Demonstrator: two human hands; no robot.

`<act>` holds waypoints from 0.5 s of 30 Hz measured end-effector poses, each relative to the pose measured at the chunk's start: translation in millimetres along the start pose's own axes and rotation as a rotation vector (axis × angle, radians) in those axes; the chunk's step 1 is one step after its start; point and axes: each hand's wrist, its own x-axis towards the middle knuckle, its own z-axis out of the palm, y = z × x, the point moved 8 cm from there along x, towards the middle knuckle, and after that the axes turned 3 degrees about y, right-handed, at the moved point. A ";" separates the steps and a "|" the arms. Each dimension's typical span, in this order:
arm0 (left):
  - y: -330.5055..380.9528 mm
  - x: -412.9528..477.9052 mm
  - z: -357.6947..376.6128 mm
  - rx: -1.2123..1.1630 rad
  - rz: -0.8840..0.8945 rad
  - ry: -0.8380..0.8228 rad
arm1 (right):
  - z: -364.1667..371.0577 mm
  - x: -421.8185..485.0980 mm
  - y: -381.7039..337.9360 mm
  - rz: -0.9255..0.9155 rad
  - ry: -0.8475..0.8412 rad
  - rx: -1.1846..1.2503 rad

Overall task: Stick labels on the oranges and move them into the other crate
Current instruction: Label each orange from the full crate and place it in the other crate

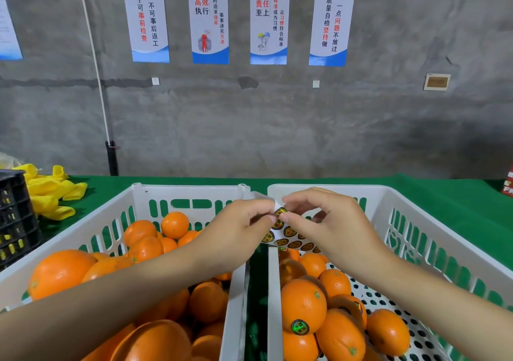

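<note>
within each crate (pixel 191 191), loose oranges (pixel 304 305)

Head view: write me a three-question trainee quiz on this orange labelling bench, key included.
1. True or false: the label sheet lies loose inside a crate.
2. What colour are the foam nets beside the left crate?
3. Which crate holds oranges that show labels? A. left crate B. right crate C. neither

Key: 1 false, the left hand and right hand pinch it between them; 2 yellow; 3 B, see the labelled orange.
</note>
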 end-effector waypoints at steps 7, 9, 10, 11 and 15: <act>5.2 -1.6 -2.8 -0.163 -0.029 -0.010 | -3.5 -1.4 -9.6 -0.097 0.021 -0.137; 7.9 -0.5 -6.2 -0.262 -0.060 0.026 | -5.3 -2.1 -13.3 -0.121 0.038 -0.153; 7.1 1.3 -8.1 -0.268 -0.073 0.050 | -5.9 -2.2 -14.6 -0.130 0.041 -0.156; 5.4 2.4 -9.2 -0.265 -0.082 0.064 | -5.9 -2.4 -15.6 -0.136 0.038 -0.160; -0.6 2.2 -9.8 -0.266 -0.152 0.085 | -3.6 -3.4 -15.8 -0.146 0.012 -0.177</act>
